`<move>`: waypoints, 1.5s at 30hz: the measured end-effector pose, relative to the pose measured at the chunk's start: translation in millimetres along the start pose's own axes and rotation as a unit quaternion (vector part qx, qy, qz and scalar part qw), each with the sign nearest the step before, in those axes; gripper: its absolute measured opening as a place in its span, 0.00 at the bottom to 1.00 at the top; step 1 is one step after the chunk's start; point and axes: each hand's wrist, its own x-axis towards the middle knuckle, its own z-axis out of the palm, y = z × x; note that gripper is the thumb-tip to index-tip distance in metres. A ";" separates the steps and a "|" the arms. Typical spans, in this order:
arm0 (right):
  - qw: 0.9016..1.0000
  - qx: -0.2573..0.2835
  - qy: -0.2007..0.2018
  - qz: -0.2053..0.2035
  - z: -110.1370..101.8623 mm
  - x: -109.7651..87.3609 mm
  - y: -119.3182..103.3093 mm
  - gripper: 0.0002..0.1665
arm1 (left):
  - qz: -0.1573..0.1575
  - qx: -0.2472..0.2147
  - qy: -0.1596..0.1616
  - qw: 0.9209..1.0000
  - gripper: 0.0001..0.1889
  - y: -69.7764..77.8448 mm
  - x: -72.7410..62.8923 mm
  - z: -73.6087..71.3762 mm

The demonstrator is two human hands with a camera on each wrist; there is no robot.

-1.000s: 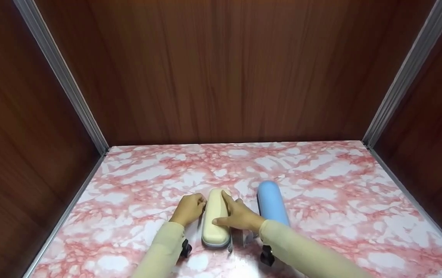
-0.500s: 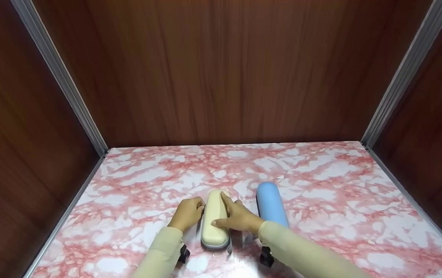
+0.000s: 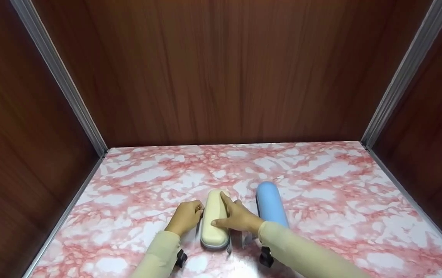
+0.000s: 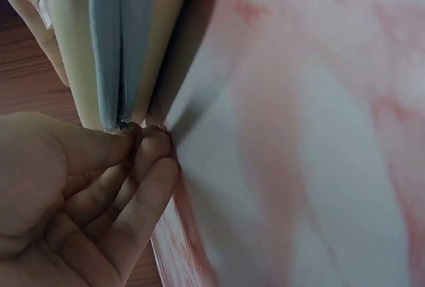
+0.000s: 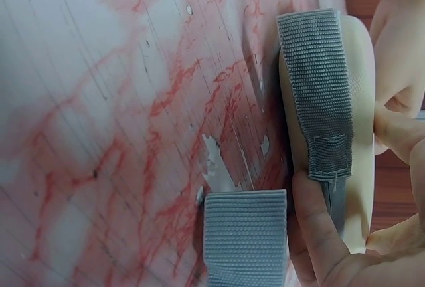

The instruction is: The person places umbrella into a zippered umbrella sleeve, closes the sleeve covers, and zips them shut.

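Note:
A long cream hard-shell zippered case [image 3: 214, 218] lies on the table in the head view. My right hand [image 3: 241, 218] grips it from the right, thumb and fingers spread over the top and that side. At its left side, my left hand [image 3: 184, 217] pinches the zipper pull, mostly hidden between thumb and forefinger. The left wrist view shows the zipper [image 4: 121, 48] running between two grey-blue bands, with the fingertips right at the slider. A grey webbing strap [image 5: 315, 74] on the case's right side shows in the right wrist view, beside my right fingers.
Right of the cream case lies a similar blue case [image 3: 271, 204], partly behind my right forearm. Its side shows a grey strap [image 5: 246, 234] in the right wrist view. Brown wood-grain panels [image 3: 221, 77] enclose the red-and-white marbled table [image 3: 143, 173] at the back and sides.
My left hand has slid a little toward me along the case's left side. My right hand keeps its grip, and both cases stay in place.

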 end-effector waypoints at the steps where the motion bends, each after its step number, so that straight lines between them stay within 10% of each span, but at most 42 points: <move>1: 1.000 0.000 0.000 0.000 0.1 -0.1 0.2 0.64 | 0.001 -0.002 -0.001 1.000 0.07 0.2 -0.9 -0.1; 45: 1.000 0.004 -0.003 0.004 -0.7 -1.8 -3.2 0.63 | 0.015 -0.019 -0.065 0.998 0.08 8.0 -25.5 -15.6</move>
